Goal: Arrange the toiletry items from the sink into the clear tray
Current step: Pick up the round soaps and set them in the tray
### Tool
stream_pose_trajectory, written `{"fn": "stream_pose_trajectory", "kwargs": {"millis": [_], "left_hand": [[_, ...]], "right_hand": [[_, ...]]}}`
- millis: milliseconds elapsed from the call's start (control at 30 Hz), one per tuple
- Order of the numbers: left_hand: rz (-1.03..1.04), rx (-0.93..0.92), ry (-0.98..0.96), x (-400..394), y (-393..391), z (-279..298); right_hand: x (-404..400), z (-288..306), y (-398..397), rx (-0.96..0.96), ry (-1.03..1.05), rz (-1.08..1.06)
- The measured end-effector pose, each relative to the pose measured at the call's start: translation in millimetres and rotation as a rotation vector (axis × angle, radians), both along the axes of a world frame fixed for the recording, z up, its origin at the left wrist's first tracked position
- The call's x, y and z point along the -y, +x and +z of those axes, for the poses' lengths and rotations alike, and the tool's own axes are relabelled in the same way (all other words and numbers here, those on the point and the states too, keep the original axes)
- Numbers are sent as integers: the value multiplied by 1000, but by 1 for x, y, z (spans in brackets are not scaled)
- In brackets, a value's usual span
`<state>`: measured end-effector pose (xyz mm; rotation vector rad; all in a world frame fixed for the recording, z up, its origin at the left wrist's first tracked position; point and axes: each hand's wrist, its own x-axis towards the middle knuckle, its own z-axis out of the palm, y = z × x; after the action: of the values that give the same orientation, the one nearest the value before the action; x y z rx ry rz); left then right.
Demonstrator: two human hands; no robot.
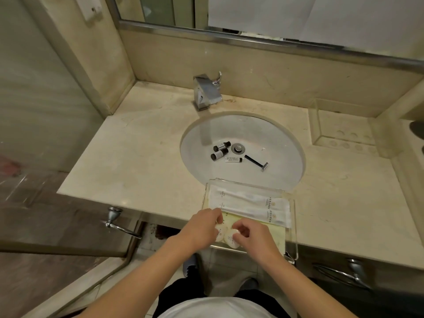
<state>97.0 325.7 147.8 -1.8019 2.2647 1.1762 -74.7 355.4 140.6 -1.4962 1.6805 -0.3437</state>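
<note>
Hands: our left hand point(202, 228) and right hand point(249, 232) each pinch a round soap point(231, 239) at the clear tray's point(292, 226) front edge.

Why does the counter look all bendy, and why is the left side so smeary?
Head view: the wide lens bows the straight edges of the counter and the mirror frame; the wall at far left is streaked with blur; the middle stays sharp, so the bottles and razor in the sink read clearly; the light is soft and yellowish; the tap shines.
</note>
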Motion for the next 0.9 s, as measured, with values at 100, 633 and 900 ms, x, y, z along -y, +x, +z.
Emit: {"fn": "stream_pose_trajectory", "kwargs": {"millis": [100, 633, 900], "left_hand": [[-53, 41, -60, -4, 2, 0], [-180, 141, -45, 16, -1, 2], [-140, 99, 8, 22, 1, 0]], "right_hand": [[2, 1, 0, -81, -19, 61], [9, -6, 5, -187, -42, 143], [7, -8, 4, -202, -54, 152]]}}
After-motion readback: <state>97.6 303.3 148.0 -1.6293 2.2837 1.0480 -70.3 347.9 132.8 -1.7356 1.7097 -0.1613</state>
